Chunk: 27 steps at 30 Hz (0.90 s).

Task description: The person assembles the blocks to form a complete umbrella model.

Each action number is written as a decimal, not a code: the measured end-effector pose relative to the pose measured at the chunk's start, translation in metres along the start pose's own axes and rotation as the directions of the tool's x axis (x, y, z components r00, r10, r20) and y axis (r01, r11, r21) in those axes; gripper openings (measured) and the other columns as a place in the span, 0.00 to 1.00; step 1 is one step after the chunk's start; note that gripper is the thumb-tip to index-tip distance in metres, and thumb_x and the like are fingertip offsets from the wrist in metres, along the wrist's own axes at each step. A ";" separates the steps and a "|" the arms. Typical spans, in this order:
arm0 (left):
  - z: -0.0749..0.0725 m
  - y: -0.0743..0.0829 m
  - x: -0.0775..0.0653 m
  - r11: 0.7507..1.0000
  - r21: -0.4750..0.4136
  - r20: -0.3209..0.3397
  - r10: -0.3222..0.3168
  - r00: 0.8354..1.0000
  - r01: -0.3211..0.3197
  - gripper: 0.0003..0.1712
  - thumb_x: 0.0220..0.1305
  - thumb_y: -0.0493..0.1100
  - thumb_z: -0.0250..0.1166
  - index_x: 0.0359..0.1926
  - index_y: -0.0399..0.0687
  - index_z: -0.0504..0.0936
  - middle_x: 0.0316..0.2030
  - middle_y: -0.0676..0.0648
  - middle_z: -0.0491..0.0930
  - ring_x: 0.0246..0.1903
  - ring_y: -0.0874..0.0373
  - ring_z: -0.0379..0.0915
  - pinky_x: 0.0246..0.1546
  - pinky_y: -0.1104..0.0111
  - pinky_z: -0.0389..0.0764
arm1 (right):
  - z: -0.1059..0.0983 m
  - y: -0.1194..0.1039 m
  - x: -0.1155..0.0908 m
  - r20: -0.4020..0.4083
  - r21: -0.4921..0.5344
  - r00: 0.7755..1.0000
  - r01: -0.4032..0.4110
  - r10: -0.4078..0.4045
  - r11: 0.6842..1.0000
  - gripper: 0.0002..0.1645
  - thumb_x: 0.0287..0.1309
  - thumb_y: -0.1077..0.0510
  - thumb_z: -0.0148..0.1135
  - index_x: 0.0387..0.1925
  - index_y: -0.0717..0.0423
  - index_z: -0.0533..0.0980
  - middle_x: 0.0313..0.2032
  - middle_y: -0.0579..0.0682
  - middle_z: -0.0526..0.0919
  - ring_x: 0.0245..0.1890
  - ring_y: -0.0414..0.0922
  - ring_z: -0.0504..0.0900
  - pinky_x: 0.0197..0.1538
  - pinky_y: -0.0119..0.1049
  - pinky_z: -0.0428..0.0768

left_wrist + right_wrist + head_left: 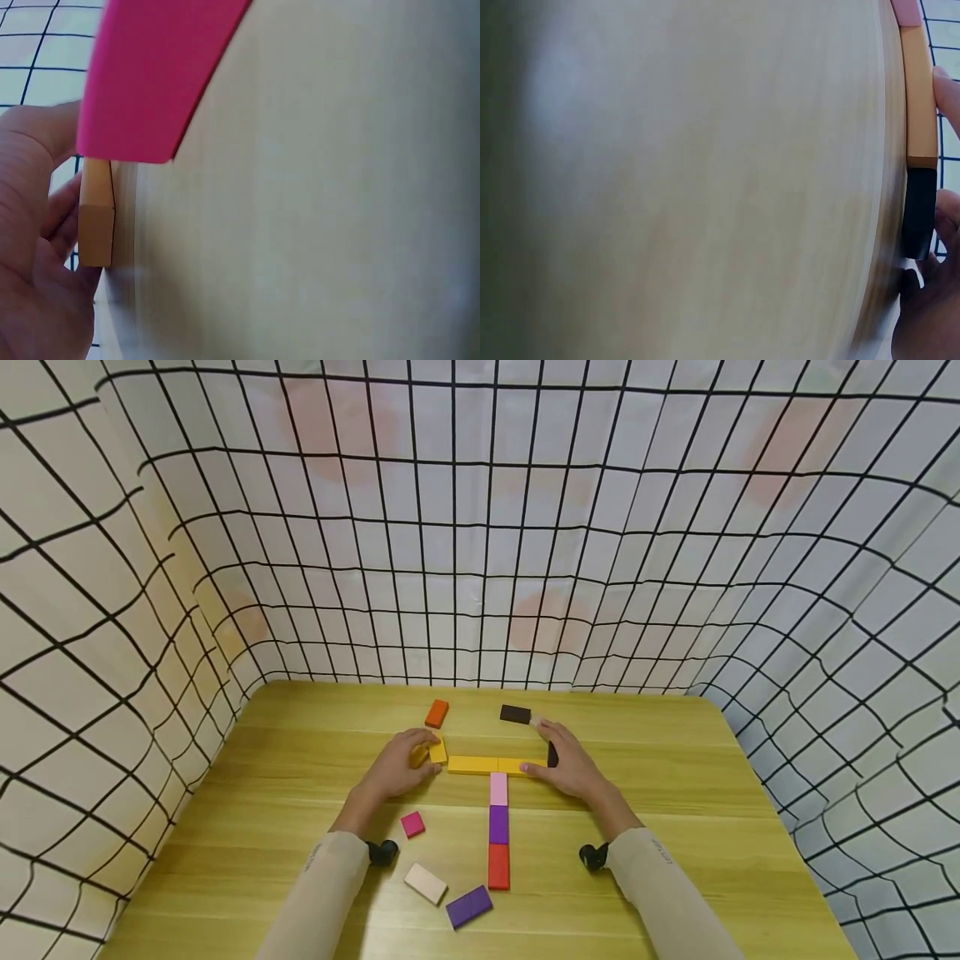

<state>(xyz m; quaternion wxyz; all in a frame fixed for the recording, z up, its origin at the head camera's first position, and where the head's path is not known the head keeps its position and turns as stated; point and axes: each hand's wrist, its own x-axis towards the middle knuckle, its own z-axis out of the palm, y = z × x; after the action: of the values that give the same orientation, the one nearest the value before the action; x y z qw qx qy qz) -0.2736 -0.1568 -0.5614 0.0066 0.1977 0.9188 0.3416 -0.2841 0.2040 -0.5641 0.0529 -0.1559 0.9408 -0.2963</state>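
In the head view, my left hand curls its fingers and thumb around a yellow block at the left end of a yellow row. Another yellow piece shows partly under that hand. The left wrist view shows a yellow block in front of the palm. My right hand rests over the row's right end, thumb on the yellow block there and fingers reaching past it. A black block stands against that end, partly hidden by the hand. Below the row runs a column of pink, purple and red blocks.
An orange block and a dark brown block lie at the back. Nearer me are a small magenta block, a cream block and a purple block. Black wire mesh surrounds the wooden table.
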 end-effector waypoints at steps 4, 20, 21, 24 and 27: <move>0.000 -0.002 -0.001 0.999 -0.037 -0.001 -0.035 0.999 0.035 0.27 0.65 0.49 0.73 0.63 0.51 0.80 0.68 0.44 0.75 0.71 0.41 0.66 0.73 0.43 0.64 | 0.000 0.001 0.000 -0.006 -0.013 1.000 -0.002 0.002 1.000 0.58 0.60 0.29 0.67 0.81 0.50 0.56 0.81 0.54 0.53 0.82 0.60 0.46 0.78 0.67 0.53; 0.000 -0.006 -0.004 0.993 -0.077 -0.001 -0.088 0.996 0.088 0.33 0.62 0.52 0.74 0.67 0.54 0.79 0.67 0.45 0.77 0.69 0.42 0.69 0.72 0.44 0.67 | 0.003 0.003 0.001 -0.006 -0.021 1.000 -0.011 0.011 1.000 0.59 0.59 0.28 0.66 0.81 0.50 0.55 0.82 0.53 0.52 0.82 0.59 0.45 0.78 0.66 0.53; -0.001 -0.006 -0.004 0.993 -0.077 0.000 -0.086 0.996 0.086 0.33 0.62 0.51 0.74 0.67 0.54 0.79 0.67 0.45 0.77 0.69 0.42 0.69 0.72 0.44 0.67 | 0.003 0.004 0.001 -0.006 -0.020 1.000 -0.009 0.009 1.000 0.59 0.59 0.28 0.66 0.81 0.50 0.55 0.82 0.53 0.52 0.82 0.59 0.45 0.78 0.66 0.52; -0.002 -0.004 -0.004 0.994 -0.070 0.002 -0.078 0.997 0.078 0.33 0.62 0.51 0.75 0.67 0.54 0.80 0.67 0.45 0.78 0.70 0.41 0.69 0.73 0.44 0.66 | 0.003 0.004 0.001 -0.006 -0.009 1.000 -0.004 0.004 1.000 0.59 0.59 0.29 0.66 0.81 0.50 0.55 0.82 0.52 0.52 0.82 0.59 0.44 0.79 0.66 0.52; -0.002 -0.004 -0.004 0.996 -0.064 0.005 -0.067 0.998 0.067 0.33 0.62 0.51 0.75 0.68 0.54 0.79 0.67 0.45 0.78 0.70 0.42 0.69 0.73 0.44 0.66 | 0.003 0.005 0.001 -0.005 0.001 1.000 0.004 -0.004 1.000 0.59 0.59 0.29 0.67 0.81 0.50 0.55 0.82 0.52 0.52 0.82 0.59 0.44 0.79 0.65 0.52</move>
<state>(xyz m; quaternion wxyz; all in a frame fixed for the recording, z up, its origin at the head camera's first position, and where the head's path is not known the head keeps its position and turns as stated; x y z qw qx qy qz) -0.2718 -0.1622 -0.5623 0.0258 0.1669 0.9136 0.3700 -0.2861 0.2056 -0.5691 0.0500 -0.1569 0.9404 -0.2974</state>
